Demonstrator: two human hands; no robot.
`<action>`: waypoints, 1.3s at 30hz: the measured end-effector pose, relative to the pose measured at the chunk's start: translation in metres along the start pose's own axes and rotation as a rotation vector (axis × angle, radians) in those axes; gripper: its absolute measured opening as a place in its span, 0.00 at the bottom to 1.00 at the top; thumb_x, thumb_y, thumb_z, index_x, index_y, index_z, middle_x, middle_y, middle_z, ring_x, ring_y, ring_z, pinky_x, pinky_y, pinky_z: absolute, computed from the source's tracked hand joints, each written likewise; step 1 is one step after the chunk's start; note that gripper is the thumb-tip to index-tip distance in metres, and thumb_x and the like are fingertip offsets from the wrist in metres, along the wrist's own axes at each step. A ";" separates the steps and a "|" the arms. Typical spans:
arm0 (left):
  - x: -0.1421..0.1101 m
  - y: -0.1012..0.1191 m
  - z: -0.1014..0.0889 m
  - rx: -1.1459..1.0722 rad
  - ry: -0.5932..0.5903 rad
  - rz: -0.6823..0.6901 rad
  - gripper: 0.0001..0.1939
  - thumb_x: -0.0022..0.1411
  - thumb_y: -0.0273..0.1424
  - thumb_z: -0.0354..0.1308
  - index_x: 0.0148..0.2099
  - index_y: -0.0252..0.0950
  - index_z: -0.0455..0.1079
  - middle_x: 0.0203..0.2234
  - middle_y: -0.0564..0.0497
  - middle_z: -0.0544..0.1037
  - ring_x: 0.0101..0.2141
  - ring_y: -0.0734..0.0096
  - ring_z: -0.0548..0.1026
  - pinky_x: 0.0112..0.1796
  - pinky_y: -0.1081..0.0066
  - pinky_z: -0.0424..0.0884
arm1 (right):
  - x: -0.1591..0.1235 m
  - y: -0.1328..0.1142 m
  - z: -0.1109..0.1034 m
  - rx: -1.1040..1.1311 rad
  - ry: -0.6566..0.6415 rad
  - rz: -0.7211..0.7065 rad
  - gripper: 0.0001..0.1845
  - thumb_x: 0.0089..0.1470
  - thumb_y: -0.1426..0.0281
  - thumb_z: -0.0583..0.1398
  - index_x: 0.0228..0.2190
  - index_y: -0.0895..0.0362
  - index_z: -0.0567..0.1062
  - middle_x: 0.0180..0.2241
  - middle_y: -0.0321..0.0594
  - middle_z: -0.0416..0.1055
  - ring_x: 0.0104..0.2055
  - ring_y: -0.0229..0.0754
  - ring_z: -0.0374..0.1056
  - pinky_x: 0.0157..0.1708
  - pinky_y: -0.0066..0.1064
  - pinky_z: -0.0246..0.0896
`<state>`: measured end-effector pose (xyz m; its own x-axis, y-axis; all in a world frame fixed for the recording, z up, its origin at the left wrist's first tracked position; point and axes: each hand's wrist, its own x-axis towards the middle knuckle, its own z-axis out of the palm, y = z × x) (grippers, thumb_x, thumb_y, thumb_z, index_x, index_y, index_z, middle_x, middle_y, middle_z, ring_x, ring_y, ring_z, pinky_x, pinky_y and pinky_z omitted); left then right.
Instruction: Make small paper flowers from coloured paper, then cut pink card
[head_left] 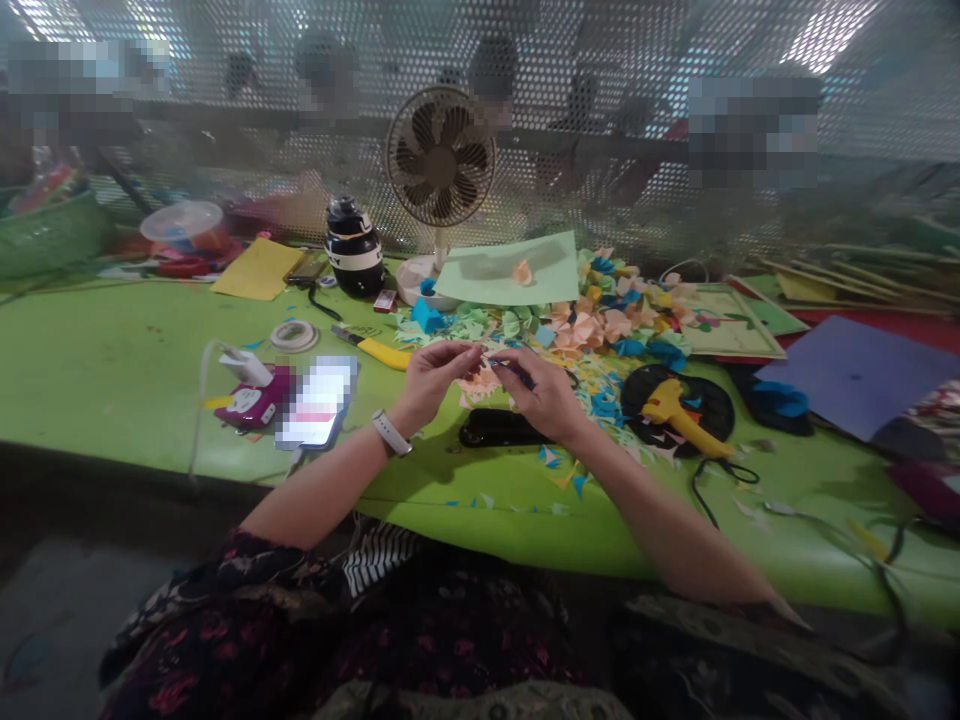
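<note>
My left hand [439, 378], with a white band on its wrist, is raised over the bench with thumb and fingers pinched together. Facing it, my right hand [540, 388] is also closed in a pinch, the fingertips of both nearly meeting. A small bluish bit shows at the right fingertips, but what either hand holds is too small to make out. Peach paper pieces [480, 385] lie behind and below the fingers. Under my right hand rests a long black object [502, 428], partly covered by it. A yellow-handled cutter [382, 350] lies just beyond my left hand.
A paper flower heap [585, 325] and light green sheet [517, 270] lie ahead, before a fan [441, 160]. Right: yellow glue gun [675, 410] on a black dish, purple sheet [855, 375]. Left: phone [319, 400], charger [251, 390], tape roll [295, 336], black bottle [352, 250].
</note>
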<state>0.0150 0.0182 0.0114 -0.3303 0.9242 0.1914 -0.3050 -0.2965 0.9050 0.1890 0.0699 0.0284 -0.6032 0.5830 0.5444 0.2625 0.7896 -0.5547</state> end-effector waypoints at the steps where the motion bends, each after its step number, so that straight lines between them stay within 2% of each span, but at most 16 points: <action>1: 0.000 0.000 0.000 -0.005 0.007 -0.003 0.20 0.42 0.45 0.77 0.30 0.36 0.79 0.21 0.54 0.78 0.23 0.78 0.74 0.29 0.74 0.72 | 0.000 -0.001 0.000 -0.004 0.002 0.012 0.13 0.65 0.61 0.55 0.41 0.54 0.76 0.38 0.43 0.77 0.36 0.43 0.71 0.38 0.34 0.66; 4: 0.001 0.000 -0.001 -0.023 0.026 -0.018 0.20 0.42 0.45 0.76 0.31 0.36 0.79 0.22 0.54 0.79 0.24 0.78 0.75 0.29 0.75 0.72 | 0.001 -0.005 -0.003 -0.008 0.013 0.041 0.12 0.65 0.62 0.55 0.40 0.55 0.75 0.34 0.42 0.76 0.33 0.41 0.69 0.35 0.32 0.63; 9: 0.000 -0.002 -0.001 -0.005 -0.023 -0.035 0.21 0.42 0.46 0.77 0.31 0.35 0.79 0.22 0.53 0.79 0.24 0.78 0.75 0.28 0.76 0.73 | 0.001 -0.007 -0.005 0.067 0.018 0.140 0.11 0.60 0.61 0.59 0.38 0.56 0.75 0.26 0.36 0.70 0.25 0.38 0.61 0.28 0.30 0.57; 13: -0.001 -0.005 -0.001 -0.002 -0.070 -0.037 0.21 0.43 0.46 0.76 0.32 0.35 0.80 0.22 0.53 0.80 0.23 0.79 0.75 0.28 0.76 0.74 | 0.002 -0.006 -0.004 0.232 0.046 0.231 0.13 0.55 0.60 0.63 0.36 0.56 0.75 0.29 0.38 0.73 0.27 0.37 0.63 0.28 0.31 0.58; 19: -0.005 -0.011 -0.001 0.065 -0.228 -0.071 0.19 0.46 0.44 0.76 0.33 0.34 0.80 0.23 0.51 0.81 0.24 0.77 0.76 0.30 0.72 0.76 | 0.003 -0.006 0.000 0.457 0.132 0.311 0.17 0.50 0.55 0.66 0.32 0.56 0.77 0.29 0.38 0.75 0.27 0.37 0.65 0.28 0.31 0.60; 25: -0.006 -0.011 -0.002 0.027 -0.236 -0.153 0.22 0.45 0.43 0.76 0.39 0.35 0.81 0.29 0.49 0.83 0.30 0.71 0.81 0.32 0.73 0.78 | 0.002 -0.005 0.003 0.395 0.200 0.285 0.17 0.50 0.53 0.66 0.29 0.55 0.78 0.26 0.37 0.73 0.25 0.36 0.62 0.27 0.32 0.59; 29: -0.007 -0.008 -0.001 0.045 -0.233 -0.175 0.20 0.47 0.43 0.75 0.38 0.35 0.80 0.28 0.49 0.83 0.30 0.71 0.81 0.30 0.74 0.78 | 0.001 -0.007 0.003 0.391 0.216 0.259 0.16 0.51 0.55 0.66 0.29 0.56 0.78 0.26 0.37 0.73 0.26 0.37 0.63 0.27 0.31 0.60; 35: -0.009 -0.005 -0.001 0.097 -0.265 -0.164 0.18 0.52 0.43 0.72 0.39 0.34 0.80 0.30 0.47 0.84 0.31 0.69 0.82 0.31 0.72 0.80 | 0.003 -0.008 -0.004 0.335 0.275 0.246 0.14 0.52 0.58 0.66 0.27 0.56 0.77 0.21 0.33 0.66 0.22 0.33 0.55 0.22 0.29 0.53; 39: -0.008 -0.006 -0.002 0.145 -0.266 -0.167 0.17 0.54 0.42 0.70 0.40 0.34 0.81 0.31 0.45 0.84 0.33 0.68 0.82 0.34 0.69 0.81 | 0.005 -0.007 -0.011 0.301 0.325 0.250 0.13 0.53 0.59 0.66 0.27 0.56 0.76 0.21 0.32 0.64 0.21 0.33 0.53 0.21 0.29 0.50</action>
<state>0.0172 0.0117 0.0038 -0.0364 0.9932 0.1107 -0.1989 -0.1158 0.9732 0.1921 0.0698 0.0416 -0.2718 0.8142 0.5130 0.1112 0.5560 -0.8237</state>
